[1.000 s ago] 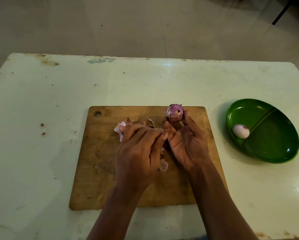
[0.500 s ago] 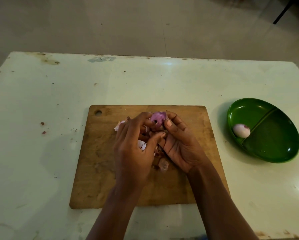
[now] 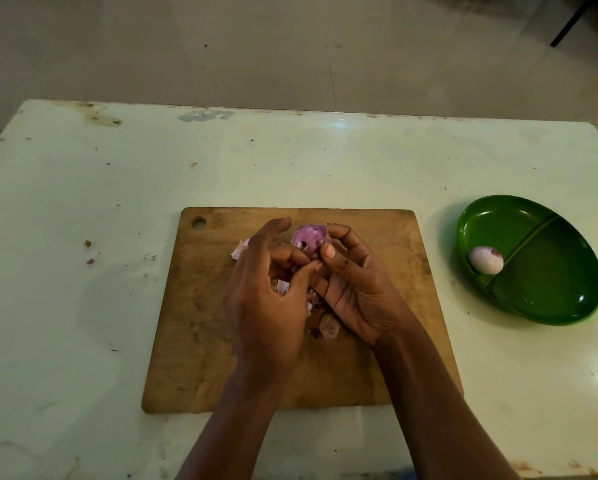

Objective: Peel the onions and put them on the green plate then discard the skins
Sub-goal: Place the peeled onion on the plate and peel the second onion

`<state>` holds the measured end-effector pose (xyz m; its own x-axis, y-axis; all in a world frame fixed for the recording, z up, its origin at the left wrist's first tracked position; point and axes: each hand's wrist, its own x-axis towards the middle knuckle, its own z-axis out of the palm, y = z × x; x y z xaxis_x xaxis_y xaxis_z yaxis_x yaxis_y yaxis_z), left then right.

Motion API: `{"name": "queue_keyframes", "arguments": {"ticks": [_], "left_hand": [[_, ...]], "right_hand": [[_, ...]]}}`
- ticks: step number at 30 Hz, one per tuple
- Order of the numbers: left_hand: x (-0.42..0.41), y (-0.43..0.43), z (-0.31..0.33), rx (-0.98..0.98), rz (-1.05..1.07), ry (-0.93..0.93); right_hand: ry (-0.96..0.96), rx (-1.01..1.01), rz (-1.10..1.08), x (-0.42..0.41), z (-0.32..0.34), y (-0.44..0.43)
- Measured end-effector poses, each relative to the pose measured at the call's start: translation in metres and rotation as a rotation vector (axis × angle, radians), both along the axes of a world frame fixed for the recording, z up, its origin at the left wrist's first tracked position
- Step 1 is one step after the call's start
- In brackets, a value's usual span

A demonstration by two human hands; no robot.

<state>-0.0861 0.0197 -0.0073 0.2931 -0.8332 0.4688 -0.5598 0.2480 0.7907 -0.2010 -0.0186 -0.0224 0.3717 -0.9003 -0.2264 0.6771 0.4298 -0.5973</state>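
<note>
Skins [image 3: 328, 328] are mostly hidden under both hands. Right hand [image 3: 356, 289] grips the blotchy purple onion [image 3: 308, 238] at its fingertips, left hand [image 3: 266, 299] pinches its near side. Pale peeled onion [image 3: 486, 260] sits on the green plate [image 3: 567, 306], well right.

Layout: the board [image 3: 221, 341] lies mid-table [image 3: 83, 185]. My left hand [image 3: 266, 306] and right hand [image 3: 356, 289] meet above it, holding an onion [image 3: 309, 239] between them, with skins [image 3: 328, 327] on the board beneath. The plate [image 3: 567, 323] sits right of the board, a second onion [image 3: 486, 259] in its left compartment.
</note>
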Motion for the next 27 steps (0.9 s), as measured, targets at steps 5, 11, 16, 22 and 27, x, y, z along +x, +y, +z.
{"name": "queue_keyframes", "arguments": {"ticks": [5, 11, 16, 22, 27], "left_hand": [[0.0007, -0.0014, 0.0026, -0.001, 0.012, 0.077], [0.0006, -0.0002, 0.0012, 0.019, 0.013, 0.069], [0.0003, -0.0002, 0.0016, 0.036, 0.031, 0.083], [-0.0004, -0.0012, 0.0006, 0.081, 0.040, 0.106], [-0.0018, -0.0003, 0.0004, 0.047, -0.002, 0.111]], "right_hand": [[0.034, 0.002, -0.014, 0.0012, -0.0022, -0.0009], [0.039, -0.015, 0.004, 0.0010, -0.0024, -0.0001], [0.047, -0.016, 0.010, 0.0004, -0.0011, 0.0000], [0.056, -0.010, 0.010, 0.0004, 0.0006, 0.0007], [0.022, 0.007, -0.013, 0.0005, 0.0011, 0.0013]]}}
